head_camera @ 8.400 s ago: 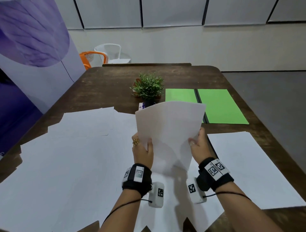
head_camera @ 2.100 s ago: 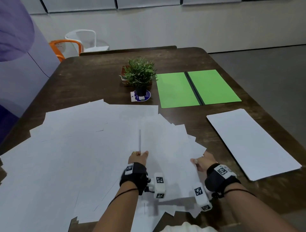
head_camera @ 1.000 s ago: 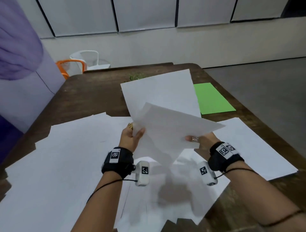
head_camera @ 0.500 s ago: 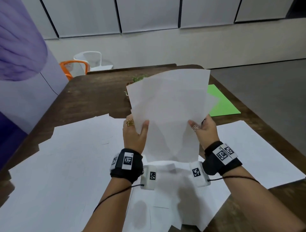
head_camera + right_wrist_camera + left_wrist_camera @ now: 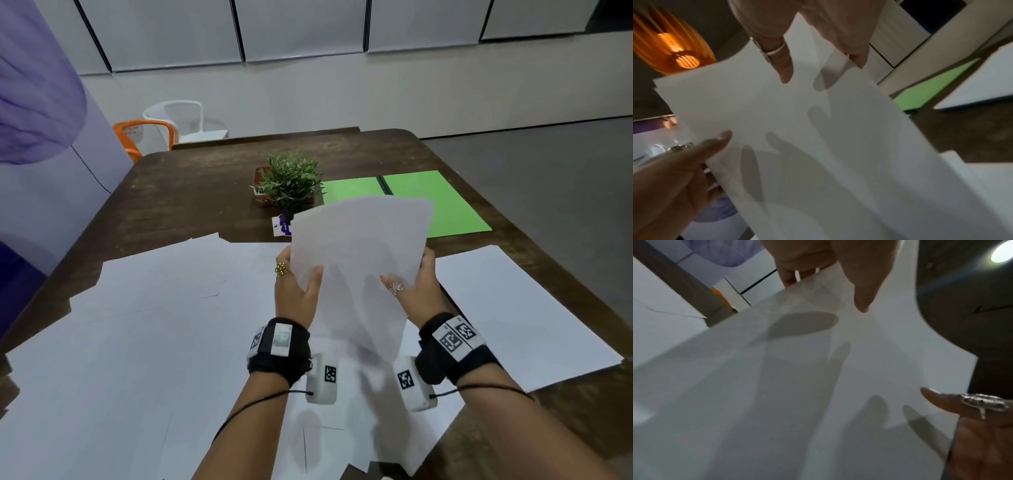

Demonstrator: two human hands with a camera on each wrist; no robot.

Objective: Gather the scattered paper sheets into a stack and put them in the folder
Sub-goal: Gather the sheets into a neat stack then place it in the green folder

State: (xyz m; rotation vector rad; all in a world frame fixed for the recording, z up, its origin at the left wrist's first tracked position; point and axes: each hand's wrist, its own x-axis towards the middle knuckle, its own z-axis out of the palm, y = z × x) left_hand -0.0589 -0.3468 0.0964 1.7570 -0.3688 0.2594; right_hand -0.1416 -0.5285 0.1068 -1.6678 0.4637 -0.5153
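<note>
Sheets (image 5: pixel 359 260) that fanned apart a moment ago now sit squared between left hand (image 5: pixel 296 291) and right hand (image 5: pixel 412 291), fingers pinching both sides, so more loose paper (image 5: pixel 154 325) near the tabletop's left edge comes next.

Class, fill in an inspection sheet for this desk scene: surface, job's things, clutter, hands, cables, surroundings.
Surface: dark wooden table.
Job's things: held sheets upright above the table; loose sheets spread at left; separate sheet at right; green folder lying open.
Clutter: potted plant beside the folder.
Hands: left hand and right hand grip the held sheets' side edges.
Cables: thin black wrist cable.
Surroundings: orange chair, white chair, purple panel.
</note>
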